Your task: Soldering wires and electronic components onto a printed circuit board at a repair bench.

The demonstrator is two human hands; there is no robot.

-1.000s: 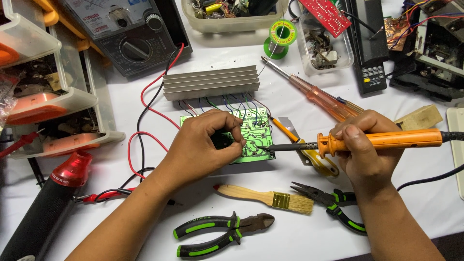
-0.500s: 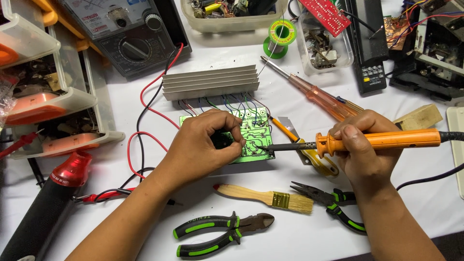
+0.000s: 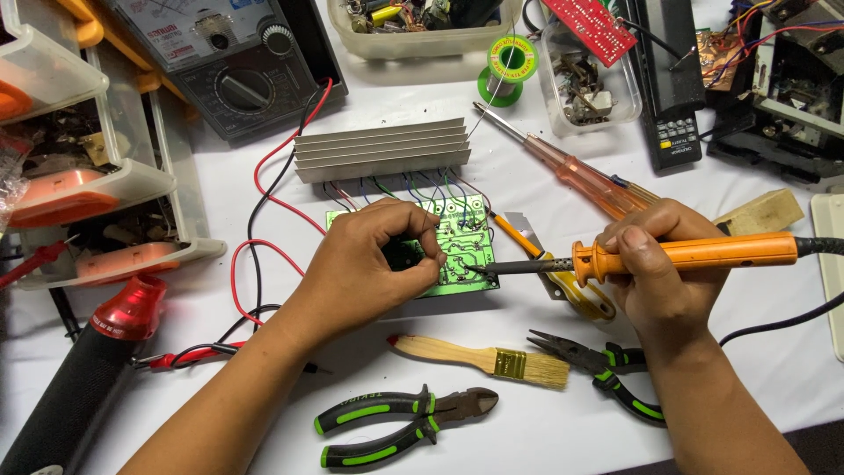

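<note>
My right hand point(image 3: 659, 264) grips the orange soldering iron point(image 3: 686, 255), tip on the green circuit board point(image 3: 457, 251) at centre. My left hand point(image 3: 369, 264) has its fingers curled, pinching something at the board. Risk: heat near those fingertips, or a slipped tip bridging pads.

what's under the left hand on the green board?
The left hand rests on the green circuit board, fingers pinched at something dark. The board's left part is covered; what the fingers grip cannot be made out. The orange-handled soldering iron tip touches the board beside them.
</note>
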